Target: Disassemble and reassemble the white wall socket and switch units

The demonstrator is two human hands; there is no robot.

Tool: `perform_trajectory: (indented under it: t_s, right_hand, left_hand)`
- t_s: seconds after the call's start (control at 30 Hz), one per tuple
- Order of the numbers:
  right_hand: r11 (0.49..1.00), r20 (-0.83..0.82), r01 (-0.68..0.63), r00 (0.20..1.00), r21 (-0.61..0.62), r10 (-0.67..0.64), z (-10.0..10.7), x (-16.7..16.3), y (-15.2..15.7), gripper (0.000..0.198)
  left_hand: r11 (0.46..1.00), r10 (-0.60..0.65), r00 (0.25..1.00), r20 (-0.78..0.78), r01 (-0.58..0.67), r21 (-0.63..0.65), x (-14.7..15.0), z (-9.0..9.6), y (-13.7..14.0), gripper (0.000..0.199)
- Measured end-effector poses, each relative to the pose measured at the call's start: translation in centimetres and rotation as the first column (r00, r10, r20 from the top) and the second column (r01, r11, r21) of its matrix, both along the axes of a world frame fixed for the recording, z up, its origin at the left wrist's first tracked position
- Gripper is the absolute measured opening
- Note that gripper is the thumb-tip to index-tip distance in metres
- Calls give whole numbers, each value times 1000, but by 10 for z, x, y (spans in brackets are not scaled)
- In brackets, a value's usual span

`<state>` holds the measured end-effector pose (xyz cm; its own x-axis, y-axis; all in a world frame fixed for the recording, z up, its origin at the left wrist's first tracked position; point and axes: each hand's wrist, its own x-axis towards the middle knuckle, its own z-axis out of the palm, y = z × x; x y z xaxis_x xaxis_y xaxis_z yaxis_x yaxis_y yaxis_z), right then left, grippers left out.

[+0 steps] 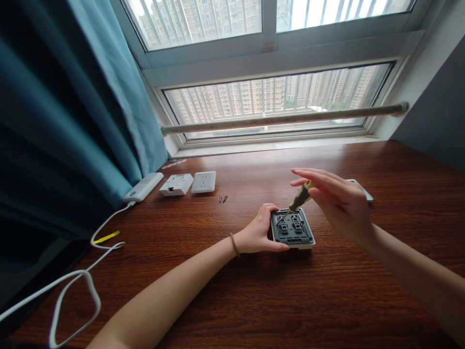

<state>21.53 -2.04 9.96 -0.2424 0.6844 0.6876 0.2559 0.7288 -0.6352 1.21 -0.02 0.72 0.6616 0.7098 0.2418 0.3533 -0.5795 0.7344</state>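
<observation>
A wall switch point(293, 232) with a white rim and exposed dark grey inner face lies on the wooden table. My left hand point(258, 231) grips its left side, fingers at the far corner and thumb along the near edge. In my right hand point(336, 201) is a screwdriver point(300, 198) with a black and yellow handle, held between the thumb and palm with the fingers stretched out. The screwdriver slants down to the left, its tip at the left part of the switch's face. Whether a screw sits under the tip is too small to tell.
Several small screws point(223, 198) lie beyond my left hand. Farther left are a white socket panel point(203, 182), a white box point(177, 184) and a white power bank point(143, 187) with a cable point(109, 249). A white plate point(360, 189) lies partly behind my right hand.
</observation>
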Motion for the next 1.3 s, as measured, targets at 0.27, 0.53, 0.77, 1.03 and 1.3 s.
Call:
perform_trajectory:
  t_s: [0.27, 0.53, 0.77, 1.03, 1.3]
  right_hand:
    - [987, 10, -79, 997, -139, 81, 9, 4, 4, 28]
    - [944, 176, 166, 959, 286, -222, 0, 1, 4, 29]
    - [999, 95, 34, 995, -3, -33, 9, 1, 1, 32]
    - [973, -75, 208, 974, -99, -216, -1, -4, 4, 8]
    - [992, 25, -63, 997, -108, 66, 1, 0, 0, 30]
  left_hand:
    - [1000, 5, 1000, 9, -5, -4, 0, -1, 0, 85]
    - [1000, 2, 1000, -2, -2, -3, 0, 1, 0, 86]
    - [1000, 5, 1000, 19, -5, -12, 0, 0, 0, 85]
    - [1000, 9, 1000, 15, -9, -25, 0, 2, -1, 83]
    - [1000, -1, 1000, -4, 1, -6, 1, 2, 0, 84]
